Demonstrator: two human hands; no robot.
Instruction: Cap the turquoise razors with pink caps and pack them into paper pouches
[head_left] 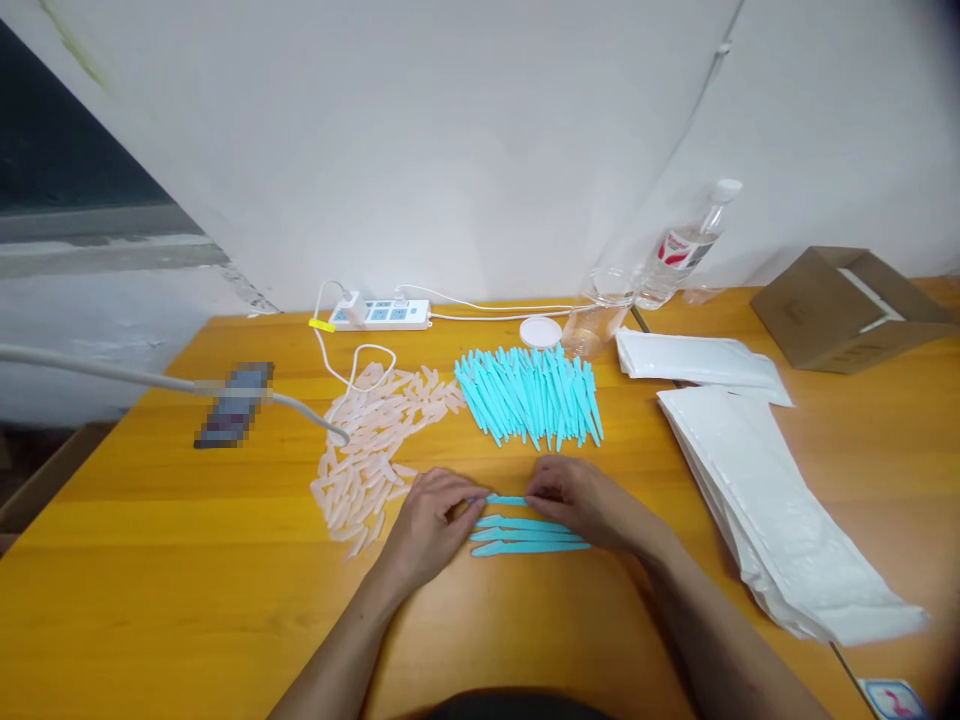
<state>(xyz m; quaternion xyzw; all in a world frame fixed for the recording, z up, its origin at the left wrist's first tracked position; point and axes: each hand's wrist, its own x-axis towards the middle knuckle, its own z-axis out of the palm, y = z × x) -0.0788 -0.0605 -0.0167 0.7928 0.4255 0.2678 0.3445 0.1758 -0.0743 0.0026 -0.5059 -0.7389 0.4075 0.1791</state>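
A turquoise eyebrow razor (508, 500) lies crosswise between my hands. My left hand (436, 522) pinches its left end between thumb and fingers. At the other end, the fingertips of my right hand (581, 497) are closed on it. Just below are three more turquoise razors (525, 548) in a row, roughly parallel, their right ends partly under my right hand. Beyond my hands sits a heap of turquoise razors (529, 395), mostly pointing toward me. Left of it spreads a loose pile of pale pink translucent caps (367, 440), reaching close to my left hand.
White padded packets (772, 500) lie on the right, with a cardboard box (847, 310) behind. Along the wall stand a bottle (686, 250), a clear plastic tub (596, 315), a round white lid (541, 332) and a power strip (390, 315). A cable crosses above a blurred phone (234, 405).
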